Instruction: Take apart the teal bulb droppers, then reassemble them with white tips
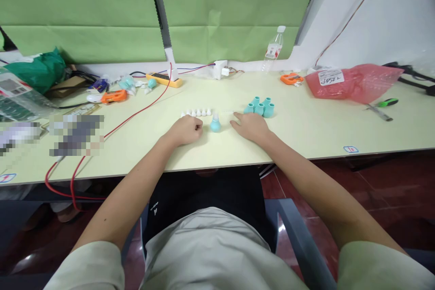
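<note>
My left hand (188,130) rests on the table as a loose fist, with nothing visible in it. Just behind it stands a row of several small white nozzle-like tips (199,112). Between my two hands, a light-blue rubber bulb (215,125) stands upright with a whitish translucent tip on top. My right hand (253,127) lies low over the table, index finger and thumb apart. Its index fingertip is at the end of a thin clear piece (227,110); whether they touch I cannot tell. Close behind that hand is a cluster of several teal bulbs (259,108) with open necks.
A red wire (136,114) crosses the table at left, near orange-handled tools (114,96) and a yellow multimeter-like device (165,80). Toward the right are a plastic bottle (273,50), an orange tool (291,79), a pink bag (353,84) and a green-handled cutter (387,102).
</note>
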### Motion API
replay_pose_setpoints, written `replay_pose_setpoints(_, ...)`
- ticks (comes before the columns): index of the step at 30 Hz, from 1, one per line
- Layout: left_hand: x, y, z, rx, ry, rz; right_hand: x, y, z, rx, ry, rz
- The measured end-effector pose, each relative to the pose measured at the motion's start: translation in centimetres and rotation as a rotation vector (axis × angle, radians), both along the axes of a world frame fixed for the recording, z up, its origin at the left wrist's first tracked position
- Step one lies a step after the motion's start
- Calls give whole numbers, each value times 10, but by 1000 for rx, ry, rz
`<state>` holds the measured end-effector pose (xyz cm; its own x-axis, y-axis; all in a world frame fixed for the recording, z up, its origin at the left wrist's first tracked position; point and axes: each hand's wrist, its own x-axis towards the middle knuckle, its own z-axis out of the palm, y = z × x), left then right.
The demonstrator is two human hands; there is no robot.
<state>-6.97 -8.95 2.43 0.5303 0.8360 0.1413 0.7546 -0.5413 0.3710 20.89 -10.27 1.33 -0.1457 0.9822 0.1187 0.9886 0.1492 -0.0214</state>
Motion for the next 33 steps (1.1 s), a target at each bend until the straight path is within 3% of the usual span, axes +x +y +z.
replay_pose_setpoints(3,1,-2,2,40,-67,12,2,-7,3,61,153,39)
replay_pose_setpoints(7,7,-6,3,183,-371,4,-8,-13,6,82,490,311)
replay_pose_setpoints(10,16,-6,2,201,-497,-104,-25,-11,9,52,615,431)
replay_pose_setpoints(15,25,-4,-2,185,-521,-225,-49,5,12,-32,600,460)
replay_pose_setpoints(22,21,5,-9,142,-584,-161,-50,26,6,-129,718,473)
replay_pose_setpoints(26,19,6,-11,129,-675,-90,-55,22,3,-137,746,467)
replay_pose_setpoints(33,15,9,-15,-18,-857,-46,-76,1,-7,-152,1024,447)
